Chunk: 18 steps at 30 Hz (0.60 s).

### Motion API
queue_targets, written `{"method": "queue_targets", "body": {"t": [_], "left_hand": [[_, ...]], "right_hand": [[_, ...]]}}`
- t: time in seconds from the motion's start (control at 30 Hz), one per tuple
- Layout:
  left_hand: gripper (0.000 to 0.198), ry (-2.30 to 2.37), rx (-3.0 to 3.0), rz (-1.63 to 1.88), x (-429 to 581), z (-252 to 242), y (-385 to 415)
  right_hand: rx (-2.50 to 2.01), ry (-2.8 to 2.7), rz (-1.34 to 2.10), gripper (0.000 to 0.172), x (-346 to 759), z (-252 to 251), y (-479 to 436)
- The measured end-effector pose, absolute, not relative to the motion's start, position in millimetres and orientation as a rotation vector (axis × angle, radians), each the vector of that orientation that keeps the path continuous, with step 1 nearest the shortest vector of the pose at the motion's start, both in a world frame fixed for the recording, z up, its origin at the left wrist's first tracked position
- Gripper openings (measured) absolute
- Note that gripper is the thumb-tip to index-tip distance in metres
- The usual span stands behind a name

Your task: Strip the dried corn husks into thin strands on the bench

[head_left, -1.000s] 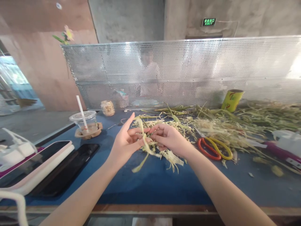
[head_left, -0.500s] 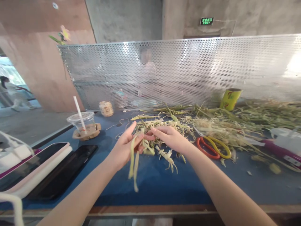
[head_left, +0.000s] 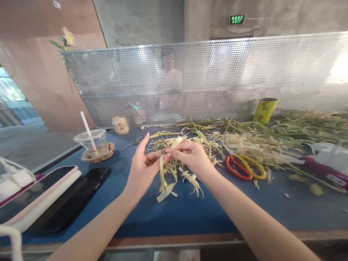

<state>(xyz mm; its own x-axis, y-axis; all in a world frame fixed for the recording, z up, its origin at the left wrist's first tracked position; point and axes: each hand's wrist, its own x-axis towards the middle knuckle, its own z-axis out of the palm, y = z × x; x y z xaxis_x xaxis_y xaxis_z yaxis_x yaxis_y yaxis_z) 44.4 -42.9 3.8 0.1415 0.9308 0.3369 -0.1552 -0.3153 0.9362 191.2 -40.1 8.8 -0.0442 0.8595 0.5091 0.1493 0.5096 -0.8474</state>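
Both my hands meet over the blue table [head_left: 174,214] and pinch pale yellow-green husk strips [head_left: 164,181]. My left hand [head_left: 143,170] holds the strips between thumb and fingers, its forefinger stretched upward. My right hand [head_left: 191,156] grips the same strips from the right, fingers curled. The strips' loose ends hang down and touch the table. A small plaited husk piece [head_left: 191,180] lies just below my right hand.
A heap of husks [head_left: 261,141] covers the table's back right, with orange-and-yellow scissors [head_left: 244,168] beside it. A plastic cup with a straw [head_left: 92,143], two phones [head_left: 54,195], a yellow cup [head_left: 265,110] and a perforated metal screen [head_left: 206,79] surround the spot; a person sits behind the screen.
My hands have drawn closer together and lifted slightly. The hanging strips are shorter and now curl onto the table. The camera has tilted a little upward.
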Motion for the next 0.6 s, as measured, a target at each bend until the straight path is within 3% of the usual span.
{"method": "queue_targets", "body": {"t": [0.13,0.6], "left_hand": [[0.089,0.810,1.405,1.373,47,3,-46],[0.089,0.777,1.371,1.273,49,8,-55]], "right_hand": [[-0.899,-1.507,0.727,0.016,190,10,-43],[-0.908,-1.270,0.836,0.021,196,13,-39]]}}
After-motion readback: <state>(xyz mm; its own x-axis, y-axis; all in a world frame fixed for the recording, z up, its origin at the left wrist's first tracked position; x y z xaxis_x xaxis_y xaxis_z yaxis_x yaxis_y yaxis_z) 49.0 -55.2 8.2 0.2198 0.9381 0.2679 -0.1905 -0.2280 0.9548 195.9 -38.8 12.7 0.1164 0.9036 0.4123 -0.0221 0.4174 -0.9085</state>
